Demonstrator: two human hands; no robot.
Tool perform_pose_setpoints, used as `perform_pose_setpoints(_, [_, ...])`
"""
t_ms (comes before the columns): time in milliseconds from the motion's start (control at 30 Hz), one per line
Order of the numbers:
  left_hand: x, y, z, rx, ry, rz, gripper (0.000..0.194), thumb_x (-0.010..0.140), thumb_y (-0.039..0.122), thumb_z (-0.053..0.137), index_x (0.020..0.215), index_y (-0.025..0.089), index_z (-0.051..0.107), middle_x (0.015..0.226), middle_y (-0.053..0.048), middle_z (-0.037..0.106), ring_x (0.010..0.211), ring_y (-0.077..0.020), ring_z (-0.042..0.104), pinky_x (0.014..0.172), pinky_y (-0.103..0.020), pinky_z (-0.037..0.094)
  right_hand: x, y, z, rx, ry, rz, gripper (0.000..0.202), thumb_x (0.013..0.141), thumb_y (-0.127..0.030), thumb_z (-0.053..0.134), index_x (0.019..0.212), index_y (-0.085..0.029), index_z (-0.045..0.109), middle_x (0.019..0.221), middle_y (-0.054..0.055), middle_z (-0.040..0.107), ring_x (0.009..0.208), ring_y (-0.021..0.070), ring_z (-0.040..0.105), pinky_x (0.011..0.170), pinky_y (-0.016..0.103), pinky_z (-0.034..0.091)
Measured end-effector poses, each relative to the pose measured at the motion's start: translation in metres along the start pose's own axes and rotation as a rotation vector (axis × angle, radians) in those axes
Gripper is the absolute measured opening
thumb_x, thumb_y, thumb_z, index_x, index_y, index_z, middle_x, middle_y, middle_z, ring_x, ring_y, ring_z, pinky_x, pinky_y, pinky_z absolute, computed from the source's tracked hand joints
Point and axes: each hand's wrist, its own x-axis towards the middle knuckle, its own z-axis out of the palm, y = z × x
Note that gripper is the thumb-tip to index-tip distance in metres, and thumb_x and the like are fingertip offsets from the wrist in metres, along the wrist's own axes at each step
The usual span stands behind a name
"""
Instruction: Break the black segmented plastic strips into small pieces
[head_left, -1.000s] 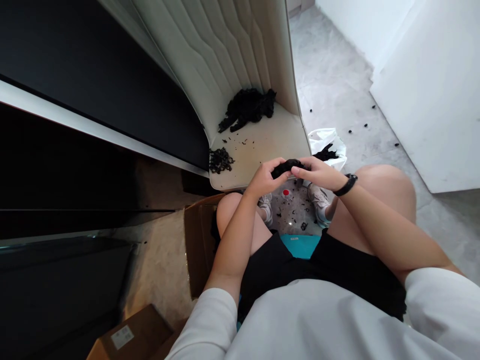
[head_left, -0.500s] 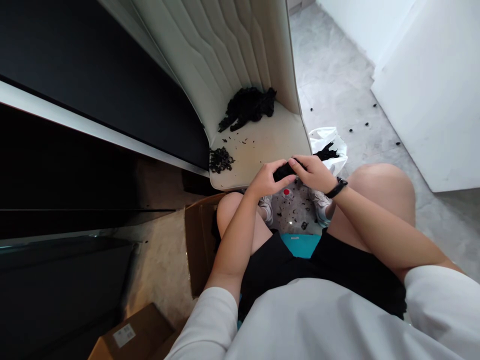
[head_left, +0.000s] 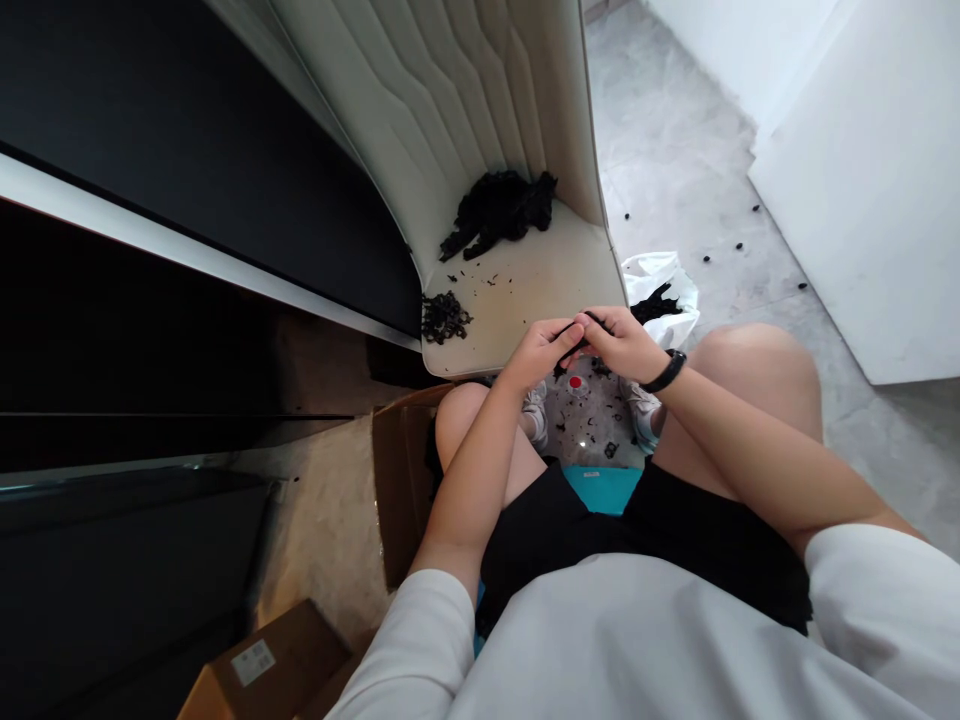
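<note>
A dark, soft-looking black piece [head_left: 576,349] is held between my two hands, mostly covered by the fingers; I cannot make out its kind. My left hand [head_left: 538,355] is closed on its left end, with the thumb on top. Closed on the other end is my right hand [head_left: 621,346], its thumb meeting the left one. Just beyond the hands, a pale padded chair [head_left: 540,285] bears a large ragged black heap [head_left: 499,212] at the backrest. A smaller pile of curly black scraps [head_left: 445,318] lies at the seat's left edge.
Right of the chair stands a white plastic bag [head_left: 681,325] with black pieces [head_left: 656,302] inside. Black scraps litter the floor [head_left: 574,425] between my shoes. An open cardboard box [head_left: 397,480] is beside my left leg, and another carton [head_left: 274,655] sits farther back. A white panel [head_left: 885,250] rises at right.
My hands have closed in on the black piece and their thumbs have come together. Less of the piece shows now. The heaps on the chair look unchanged.
</note>
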Motion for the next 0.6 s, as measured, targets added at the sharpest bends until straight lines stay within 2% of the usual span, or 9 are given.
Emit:
perform_pose_setpoints(67, [-0.002,0.000,-0.003,-0.010,0.006,0.011,0.067,0.102,0.080,0.066,0.072,0.020,0.064,0.058,0.002,0.056,0.055,-0.0106,0.051,0.060,-0.029,0.043,0.001,0.003,0.007,0.101,0.032,-0.005,0.062,0.088,-0.087,0.080,0.082,-0.026,0.067,0.067,0.002,0.071,0.060,0.0221,0.069,0.065,0.041,0.065])
perform_pose_setpoints(167, [-0.005,-0.003,-0.010,-0.021,0.014,0.041,0.064,0.102,0.079,0.066,0.078,0.020,0.066,0.063,0.002,0.059,0.059,-0.0111,0.053,0.063,-0.030,0.045,0.003,0.003,0.015,0.146,0.100,-0.063,0.064,0.091,-0.086,0.078,0.077,-0.025,0.062,0.063,-0.001,0.063,0.055,0.0168,0.061,0.060,0.036,0.060])
perform_pose_setpoints(300, [-0.006,-0.003,-0.016,0.105,0.011,0.063,0.065,0.106,0.081,0.057,0.081,0.021,0.063,0.070,0.000,0.060,0.067,-0.0143,0.059,0.072,-0.033,0.051,0.005,-0.001,0.015,0.018,0.100,-0.114,0.068,0.095,-0.088,0.071,0.075,-0.025,0.058,0.060,-0.003,0.051,0.056,0.0151,0.053,0.055,0.032,0.049])
perform_pose_setpoints(367, [-0.005,-0.002,-0.017,0.299,0.170,0.122,0.062,0.104,0.082,0.058,0.088,0.022,0.064,0.083,-0.002,0.064,0.082,-0.0178,0.064,0.084,-0.036,0.054,0.007,-0.001,0.012,-0.089,0.122,-0.138,0.071,0.096,-0.090,0.066,0.073,-0.024,0.054,0.061,-0.003,0.049,0.057,0.0142,0.048,0.054,0.031,0.042])
perform_pose_setpoints(467, [-0.003,0.001,-0.017,0.592,0.521,0.235,0.064,0.093,0.088,0.070,0.097,0.024,0.060,0.102,-0.006,0.064,0.104,-0.0233,0.063,0.100,-0.042,0.052,0.010,0.002,0.008,-0.247,0.225,-0.186,0.073,0.100,-0.092,0.058,0.073,-0.024,0.051,0.064,-0.002,0.046,0.061,0.0142,0.042,0.056,0.032,0.037])
perform_pose_setpoints(500, [-0.003,0.002,-0.016,0.654,0.565,0.252,0.065,0.091,0.089,0.072,0.093,0.025,0.058,0.100,-0.006,0.062,0.103,-0.0236,0.060,0.099,-0.042,0.051,0.011,0.004,0.008,-0.299,0.253,-0.200,0.073,0.101,-0.092,0.055,0.074,-0.024,0.051,0.065,-0.002,0.046,0.062,0.0149,0.042,0.058,0.033,0.036])
perform_pose_setpoints(533, [-0.003,0.003,-0.015,0.686,0.556,0.254,0.065,0.093,0.088,0.070,0.087,0.025,0.055,0.093,-0.004,0.059,0.096,-0.0229,0.058,0.096,-0.041,0.050,0.011,0.005,0.008,-0.345,0.267,-0.210,0.073,0.103,-0.092,0.052,0.074,-0.024,0.051,0.065,-0.002,0.047,0.063,0.0157,0.043,0.059,0.033,0.036])
perform_pose_setpoints(600, [-0.004,0.005,-0.012,0.661,0.454,0.228,0.066,0.102,0.082,0.061,0.074,0.024,0.047,0.077,-0.001,0.050,0.082,-0.0202,0.050,0.084,-0.038,0.047,0.011,0.008,0.008,-0.390,0.257,-0.204,0.073,0.104,-0.092,0.049,0.075,-0.025,0.051,0.066,-0.001,0.048,0.065,0.0168,0.042,0.061,0.035,0.035])
